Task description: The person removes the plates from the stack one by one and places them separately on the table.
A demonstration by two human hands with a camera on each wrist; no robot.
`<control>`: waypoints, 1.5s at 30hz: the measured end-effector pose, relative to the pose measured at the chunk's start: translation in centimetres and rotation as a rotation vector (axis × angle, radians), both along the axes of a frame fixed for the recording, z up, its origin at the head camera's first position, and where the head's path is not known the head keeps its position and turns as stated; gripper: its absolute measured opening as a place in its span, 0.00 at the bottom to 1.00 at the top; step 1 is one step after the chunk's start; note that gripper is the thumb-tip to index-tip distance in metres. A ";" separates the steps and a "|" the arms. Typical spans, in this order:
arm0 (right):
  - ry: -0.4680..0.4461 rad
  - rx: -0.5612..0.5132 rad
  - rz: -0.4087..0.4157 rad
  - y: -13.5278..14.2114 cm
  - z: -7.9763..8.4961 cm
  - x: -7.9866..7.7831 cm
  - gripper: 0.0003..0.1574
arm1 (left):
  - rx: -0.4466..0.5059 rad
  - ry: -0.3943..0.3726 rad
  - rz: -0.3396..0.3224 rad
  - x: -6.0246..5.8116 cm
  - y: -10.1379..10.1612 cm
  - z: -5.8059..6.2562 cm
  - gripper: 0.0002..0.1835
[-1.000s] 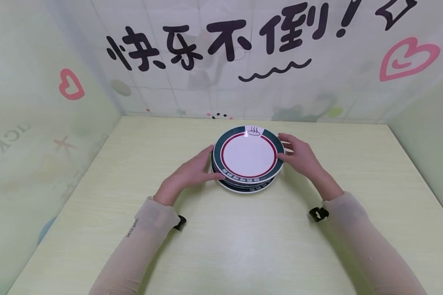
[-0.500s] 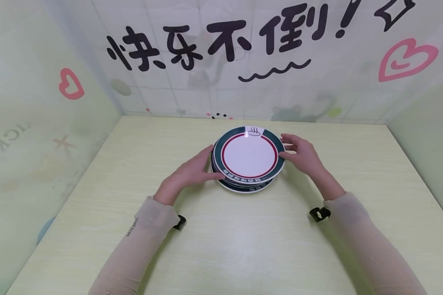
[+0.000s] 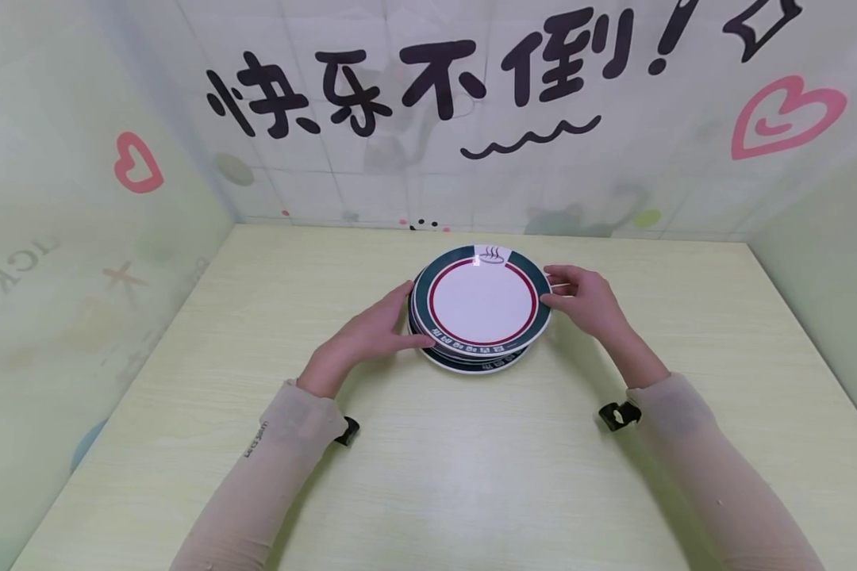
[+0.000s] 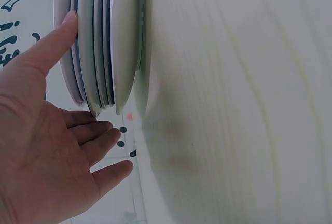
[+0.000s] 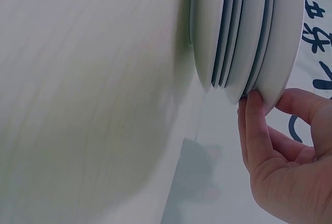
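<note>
Plate stack [image 5: 244,37] was seated on the table [image 3: 471,468], toward the back wall [image 3: 314,190], between both hands. Top plate [image 3: 482,303] was pinched at its right rim by the right hand [image 3: 586,300]: thumb on the upper face, fingers tucked under. Stack's left side was touched by the left hand [image 3: 367,325], thumb set against the rims, fingers extended and relaxed. Black lettering [image 3: 346,91] was printed on the back wall.

beige sleeves [image 3: 239,492], black wrist pieces [image 3: 620,415]
</note>
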State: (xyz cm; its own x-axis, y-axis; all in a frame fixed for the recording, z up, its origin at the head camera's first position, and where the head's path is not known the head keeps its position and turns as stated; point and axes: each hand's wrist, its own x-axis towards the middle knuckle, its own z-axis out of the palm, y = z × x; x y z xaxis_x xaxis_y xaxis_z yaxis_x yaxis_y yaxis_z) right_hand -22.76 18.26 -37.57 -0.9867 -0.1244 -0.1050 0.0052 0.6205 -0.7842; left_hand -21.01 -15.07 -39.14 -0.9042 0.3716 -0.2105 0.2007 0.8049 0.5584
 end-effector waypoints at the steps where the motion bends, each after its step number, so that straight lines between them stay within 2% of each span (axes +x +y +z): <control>1: 0.001 0.003 0.000 0.0 0.0 0.0 0.34 | -0.001 0.001 -0.001 0.0 0.0 0.0 0.60; 11: -0.005 0.006 -0.006 0.0 0.1 0.0 0.33 | -0.004 0.003 0.006 -0.1 0.0 0.0 0.60; 27: -0.101 -0.210 -0.019 0.2 -0.4 -0.1 0.34 | -0.008 0.003 0.014 -0.2 0.0 -0.2 0.60; 45: -0.158 -0.258 -0.080 -0.1 -0.4 0.0 0.34 | 0.003 0.010 -0.001 -0.1 -0.1 -0.3 0.60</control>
